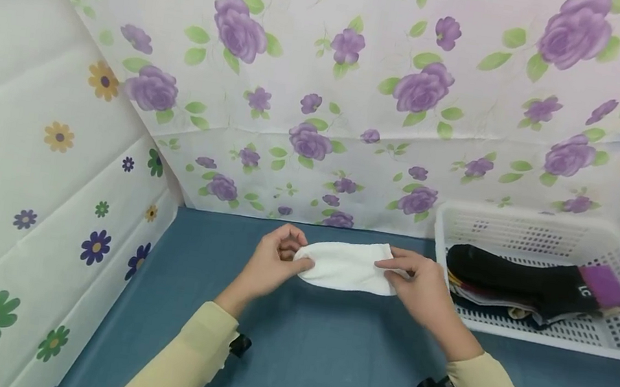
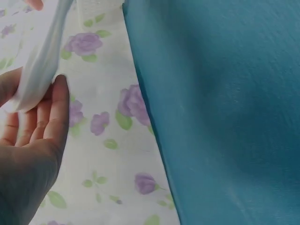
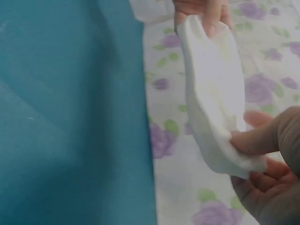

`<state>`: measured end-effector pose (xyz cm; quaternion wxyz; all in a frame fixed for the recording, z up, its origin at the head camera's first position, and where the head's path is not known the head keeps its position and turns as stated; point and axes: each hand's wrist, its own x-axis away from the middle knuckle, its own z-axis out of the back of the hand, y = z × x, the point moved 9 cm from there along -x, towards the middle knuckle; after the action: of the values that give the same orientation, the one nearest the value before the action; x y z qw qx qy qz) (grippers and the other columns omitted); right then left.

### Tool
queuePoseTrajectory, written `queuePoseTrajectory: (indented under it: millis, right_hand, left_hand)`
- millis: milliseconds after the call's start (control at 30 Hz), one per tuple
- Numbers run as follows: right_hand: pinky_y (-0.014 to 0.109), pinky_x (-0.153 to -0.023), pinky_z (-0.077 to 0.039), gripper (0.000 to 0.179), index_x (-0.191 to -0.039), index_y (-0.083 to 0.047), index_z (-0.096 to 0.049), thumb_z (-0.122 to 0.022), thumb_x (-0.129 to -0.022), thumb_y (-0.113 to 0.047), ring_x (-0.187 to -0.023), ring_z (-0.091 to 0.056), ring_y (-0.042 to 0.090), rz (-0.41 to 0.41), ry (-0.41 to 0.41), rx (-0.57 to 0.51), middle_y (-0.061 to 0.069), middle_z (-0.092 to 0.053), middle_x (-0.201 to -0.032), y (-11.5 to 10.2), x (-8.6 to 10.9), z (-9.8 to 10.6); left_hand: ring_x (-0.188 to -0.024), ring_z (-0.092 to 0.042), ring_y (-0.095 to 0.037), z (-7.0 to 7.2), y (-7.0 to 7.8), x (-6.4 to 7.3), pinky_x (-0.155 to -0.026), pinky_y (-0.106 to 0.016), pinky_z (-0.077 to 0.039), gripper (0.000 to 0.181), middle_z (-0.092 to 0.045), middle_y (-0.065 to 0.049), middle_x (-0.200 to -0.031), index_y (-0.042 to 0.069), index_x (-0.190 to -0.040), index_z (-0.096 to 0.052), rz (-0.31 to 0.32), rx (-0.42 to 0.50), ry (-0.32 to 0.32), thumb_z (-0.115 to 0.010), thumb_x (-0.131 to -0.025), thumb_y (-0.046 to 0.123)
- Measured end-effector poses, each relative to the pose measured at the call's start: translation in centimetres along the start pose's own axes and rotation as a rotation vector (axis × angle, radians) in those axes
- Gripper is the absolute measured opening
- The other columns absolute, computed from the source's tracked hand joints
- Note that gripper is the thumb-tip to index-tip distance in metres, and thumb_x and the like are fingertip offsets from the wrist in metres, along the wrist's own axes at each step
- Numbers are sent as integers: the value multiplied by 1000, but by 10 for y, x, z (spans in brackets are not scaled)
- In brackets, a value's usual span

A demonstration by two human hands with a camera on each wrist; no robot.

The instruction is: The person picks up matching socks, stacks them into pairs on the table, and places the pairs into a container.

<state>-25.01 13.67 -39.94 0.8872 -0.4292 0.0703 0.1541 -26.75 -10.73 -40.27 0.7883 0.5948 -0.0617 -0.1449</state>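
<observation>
A white sock point(image 1: 344, 265) is stretched sideways between both hands, above the blue table surface. My left hand point(image 1: 271, 262) pinches its rounded left end, thumb in front and fingers behind; the left wrist view shows the thumb on one side of the sock point(image 2: 40, 70) and the fingers under it. At the other end my right hand point(image 1: 421, 285) pinches the straighter edge between thumb and fingers. From the right wrist view, the sock point(image 3: 213, 89) hangs flat and slightly bowed, with the right thumb and fingers on its near end.
To the right stands a white plastic basket point(image 1: 555, 340) with perforated walls. Inside lies a stack of socks, a black one point(image 1: 510, 279) with a purple end point(image 1: 603, 286) on top. Flowered sheets point(image 1: 323, 91) rise behind and at the left of the blue table point(image 1: 322, 365).
</observation>
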Motion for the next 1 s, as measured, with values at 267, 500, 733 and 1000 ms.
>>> queuePoseTrajectory:
  millis: [267,500,733,1000]
  right_hand:
    - [35,-72,-53,32,-107,-29,-71,-68,-84,-7,-114,-58,24,-23,4,-23,6,-55,-132,-10,2,33]
    - [35,-76,-51,37,-107,-33,-70,-66,-85,-4,-126,-49,24,52,-25,84,1,-61,-123,-19,-1,52]
    - [32,-65,-48,36,-108,-36,-66,-62,-88,-6,-75,-56,14,73,3,131,-7,-59,-119,-21,-6,77]
    - [25,-57,-41,40,-117,-34,-63,-62,-89,-6,-82,-55,11,109,-1,212,1,-55,-129,-16,-7,118]
  left_hand:
    - [-79,-65,-24,-4,43,3,-68,-34,-54,25,-63,-15,-93,5,-102,-53,-120,60,39,-69,-83,5]
    - [-78,-61,-21,-11,61,-1,-65,-30,-51,23,-59,-16,-93,3,-99,-51,-164,70,46,-69,-84,6]
    - [-75,-54,-19,-19,73,-11,-62,-29,-49,20,-54,-9,-89,2,-90,-49,-193,88,64,-68,-84,7]
    - [-82,-61,-26,-45,96,-35,-67,-31,-51,20,-60,-12,-97,2,-98,-55,-226,72,44,-68,-84,6]
